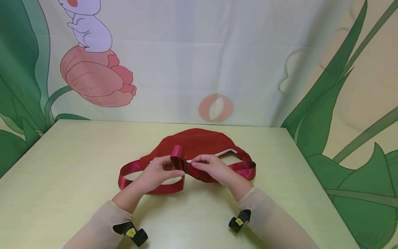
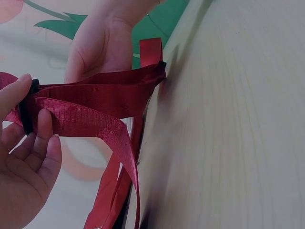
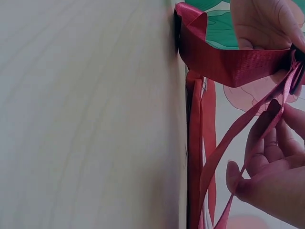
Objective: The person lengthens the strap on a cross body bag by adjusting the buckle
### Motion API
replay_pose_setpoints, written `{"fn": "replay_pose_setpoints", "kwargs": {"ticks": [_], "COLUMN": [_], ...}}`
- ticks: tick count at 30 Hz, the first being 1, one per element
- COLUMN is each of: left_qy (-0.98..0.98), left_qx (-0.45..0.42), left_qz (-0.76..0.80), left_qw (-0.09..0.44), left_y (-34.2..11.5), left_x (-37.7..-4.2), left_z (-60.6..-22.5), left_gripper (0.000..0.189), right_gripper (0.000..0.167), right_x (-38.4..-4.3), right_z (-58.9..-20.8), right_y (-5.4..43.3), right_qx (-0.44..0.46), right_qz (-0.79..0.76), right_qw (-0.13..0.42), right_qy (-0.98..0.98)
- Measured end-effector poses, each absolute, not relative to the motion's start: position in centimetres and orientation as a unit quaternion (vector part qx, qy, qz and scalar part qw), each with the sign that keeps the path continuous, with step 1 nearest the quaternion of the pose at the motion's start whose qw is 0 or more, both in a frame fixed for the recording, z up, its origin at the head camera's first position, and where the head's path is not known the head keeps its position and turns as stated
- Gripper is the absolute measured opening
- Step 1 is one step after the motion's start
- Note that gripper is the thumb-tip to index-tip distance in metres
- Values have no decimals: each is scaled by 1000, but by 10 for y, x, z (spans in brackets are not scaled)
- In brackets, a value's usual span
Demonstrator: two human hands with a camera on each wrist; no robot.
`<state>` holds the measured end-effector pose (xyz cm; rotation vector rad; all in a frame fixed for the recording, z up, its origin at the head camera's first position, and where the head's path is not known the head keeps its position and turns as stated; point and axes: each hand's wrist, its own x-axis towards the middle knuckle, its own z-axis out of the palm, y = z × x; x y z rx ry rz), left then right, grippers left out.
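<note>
Pinching the black slider buckle (image 2: pixel 25 114) firmly with the left hand (image 1: pixel 156 174), presumably to steady it, and the crimson webbing strap (image 1: pixel 168 188) in the right hand (image 1: pixel 215 168), fingertips closed (likely for tension), before the red waist bag (image 1: pixel 196 141) lying on the table (image 1: pixel 77 155).

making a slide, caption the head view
Left hand and right hand hold the magenta strap of a red waist bag on a pale table.

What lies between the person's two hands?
In the head view, a black buckle with red strap at it lies between the left hand and the right hand.
</note>
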<state>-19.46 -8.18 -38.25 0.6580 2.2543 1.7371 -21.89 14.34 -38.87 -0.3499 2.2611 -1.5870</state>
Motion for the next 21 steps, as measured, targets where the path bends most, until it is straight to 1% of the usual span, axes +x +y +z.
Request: {"fn": "replay_pose_setpoints", "kwargs": {"ticks": [8, 13, 17, 21], "left_qy": [769, 771, 770, 770], "left_qx": [230, 226, 222, 220], "left_qz": [584, 585, 587, 587], "left_qw": [121, 115, 115, 121], "left_y": [-78, -79, -78, -75], "left_x": [-192, -193, -193, -193], "left_z": [-384, -384, -382, -381], "left_gripper": [39, 37, 38, 39], "right_gripper": [26, 27, 25, 22], "right_x": [-214, -215, -216, -216], "right_z": [-386, -387, -389, -388], "right_y": [142, 145, 149, 149], "right_qx": [-129, -119, -108, -121], "right_qz": [-564, -559, -558, -557], "right_qw": [176, 169, 162, 156], "right_qy": [796, 803, 806, 807]}}
